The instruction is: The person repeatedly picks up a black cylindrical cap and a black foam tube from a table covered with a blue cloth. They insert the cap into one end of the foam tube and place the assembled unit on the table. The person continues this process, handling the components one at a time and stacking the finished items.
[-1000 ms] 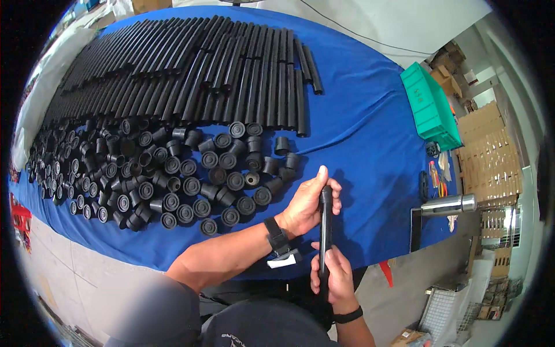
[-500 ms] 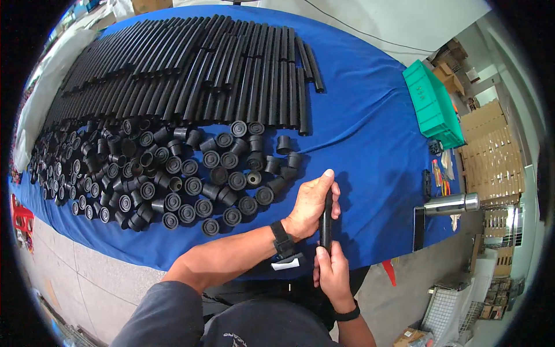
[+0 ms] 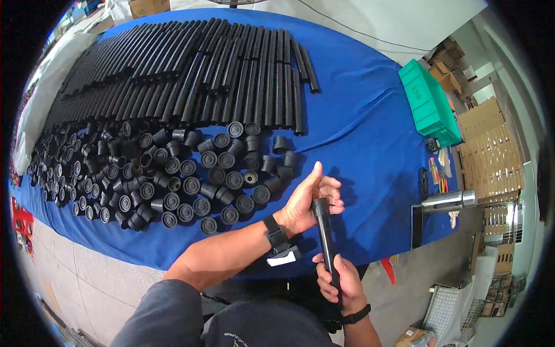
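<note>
My right hand [image 3: 346,282] is wrapped round the lower part of a black tube [image 3: 326,240], which stands tilted over the near edge of the table. A wider black rubber cap [image 3: 319,207] sits on the tube's upper end. Beside that cap is my left hand [image 3: 309,201], its thumb raised and its fingers apart, gripping nothing. To the left lies a spread of loose black rubber caps [image 3: 191,185], some upright and some on their sides. Behind them, many black tubes [image 3: 254,95] are laid side by side in overlapping rows.
A blue cloth [image 3: 358,144] covers the table. On its right side stand a green plastic crate [image 3: 428,104], a steel flask [image 3: 450,200] and a few small tools. Stacked cardboard [image 3: 491,153] is beyond the right edge. White plastic sheeting [image 3: 43,95] lies along the left.
My left hand has opened and moved off the tube's upper end, uncovering the cap. My right hand has slid lower with the tube, which now leans more.
</note>
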Action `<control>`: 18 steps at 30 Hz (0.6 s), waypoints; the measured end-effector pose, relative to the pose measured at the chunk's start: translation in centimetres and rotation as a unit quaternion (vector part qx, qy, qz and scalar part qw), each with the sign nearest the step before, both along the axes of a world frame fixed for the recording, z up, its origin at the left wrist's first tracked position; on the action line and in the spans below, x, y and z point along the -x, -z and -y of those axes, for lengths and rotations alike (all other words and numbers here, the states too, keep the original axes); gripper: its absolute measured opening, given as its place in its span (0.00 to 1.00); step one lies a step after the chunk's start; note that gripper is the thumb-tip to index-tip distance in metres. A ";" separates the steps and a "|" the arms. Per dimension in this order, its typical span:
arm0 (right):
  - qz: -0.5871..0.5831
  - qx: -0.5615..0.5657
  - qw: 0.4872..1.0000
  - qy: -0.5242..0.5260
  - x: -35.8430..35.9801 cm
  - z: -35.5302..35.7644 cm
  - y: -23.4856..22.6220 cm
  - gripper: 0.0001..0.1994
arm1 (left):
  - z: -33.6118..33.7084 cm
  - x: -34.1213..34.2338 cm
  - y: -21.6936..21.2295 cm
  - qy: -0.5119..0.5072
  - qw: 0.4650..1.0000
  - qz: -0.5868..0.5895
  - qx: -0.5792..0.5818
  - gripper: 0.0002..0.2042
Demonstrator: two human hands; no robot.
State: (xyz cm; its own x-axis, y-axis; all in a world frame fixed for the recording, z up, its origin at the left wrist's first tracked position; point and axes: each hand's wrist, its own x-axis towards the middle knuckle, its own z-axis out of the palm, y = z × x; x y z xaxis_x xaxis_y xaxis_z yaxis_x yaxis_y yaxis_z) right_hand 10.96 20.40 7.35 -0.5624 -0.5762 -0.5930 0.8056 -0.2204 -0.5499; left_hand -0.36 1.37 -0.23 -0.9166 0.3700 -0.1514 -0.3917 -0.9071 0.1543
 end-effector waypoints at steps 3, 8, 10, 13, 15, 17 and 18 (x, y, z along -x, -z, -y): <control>0.004 0.017 1.000 0.014 -0.4 0.2 0.8 0.25 | 0.0 -0.4 -1.2 -0.022 0.999 0.032 0.039 0.30; -0.058 -0.122 0.991 -0.018 -0.7 1.9 -0.5 0.21 | 0.0 -0.7 -0.9 -0.038 0.993 0.078 0.083 0.30; -0.079 -0.159 0.984 -0.020 -1.0 2.2 -0.6 0.19 | -0.1 -0.8 -1.1 -0.035 0.992 0.081 0.091 0.29; -0.108 -0.196 0.974 -0.032 -1.0 2.6 -0.7 0.17 | 0.1 -0.8 -1.3 -0.034 0.992 0.072 0.098 0.29; -0.109 -0.205 0.972 -0.035 -1.0 2.7 -0.9 0.16 | 0.0 -0.8 -1.2 -0.034 0.991 0.081 0.101 0.29; -0.123 -0.222 0.966 -0.040 -1.1 2.8 -0.8 0.16 | -0.1 -0.8 -1.0 -0.038 0.990 0.082 0.106 0.29; -0.137 -0.236 0.961 -0.043 -1.2 2.9 -0.7 0.16 | -0.1 -0.7 -1.0 -0.040 0.990 0.078 0.108 0.29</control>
